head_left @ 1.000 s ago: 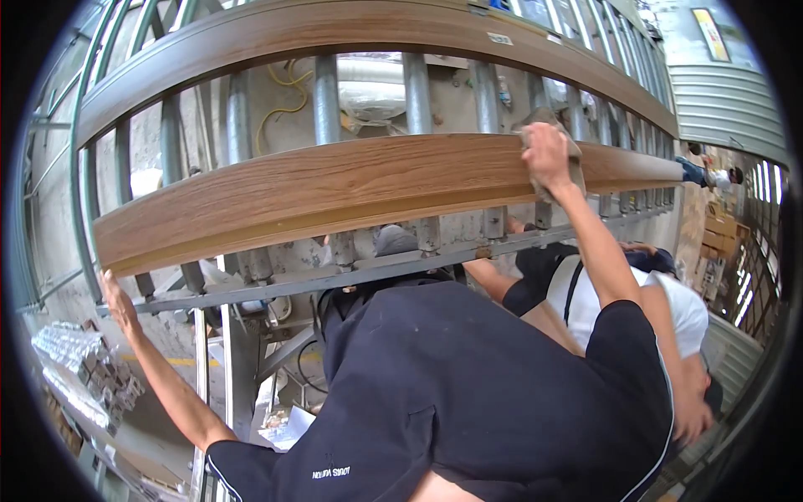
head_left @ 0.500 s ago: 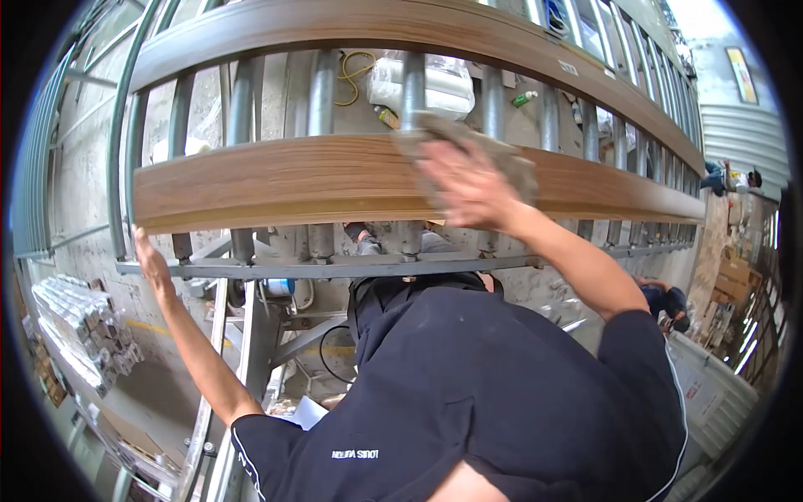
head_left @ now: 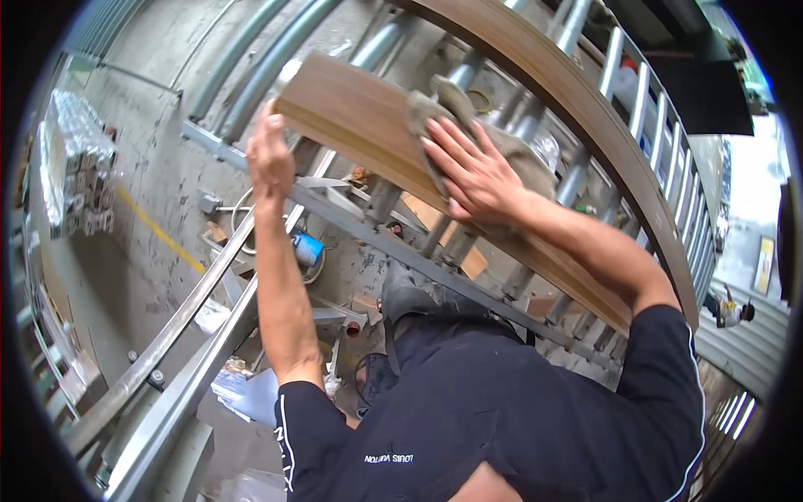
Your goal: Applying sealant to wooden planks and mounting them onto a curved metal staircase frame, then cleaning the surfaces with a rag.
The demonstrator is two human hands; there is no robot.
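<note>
A brown wood-grain plank (head_left: 351,96) lies across a metal roller frame in front of me. My left hand (head_left: 272,163) is closed at the plank's near-left end, fingertips up against its corner. Farther right along the same plank, my right hand (head_left: 477,171) presses a greyish-brown cloth (head_left: 535,163) onto the top face. Its fingers are stretched over the cloth, which bunches up beyond the fingertips and hides part of the wood. A second brown plank (head_left: 544,67) runs over the rollers on the far side, apart from both hands.
Steel rollers (head_left: 276,63) and a grey frame rail (head_left: 376,234) lie around the planks. Below the rail stands a blue cylindrical thing (head_left: 308,249) with a hose. A plastic-wrapped bundle (head_left: 79,159) is at left. Another person (head_left: 732,309) is far right.
The view has turned, so the planks now slant down to the right. My right hand and the cloth are closer to the plank's left end. My left hand's fingers are more bent.
</note>
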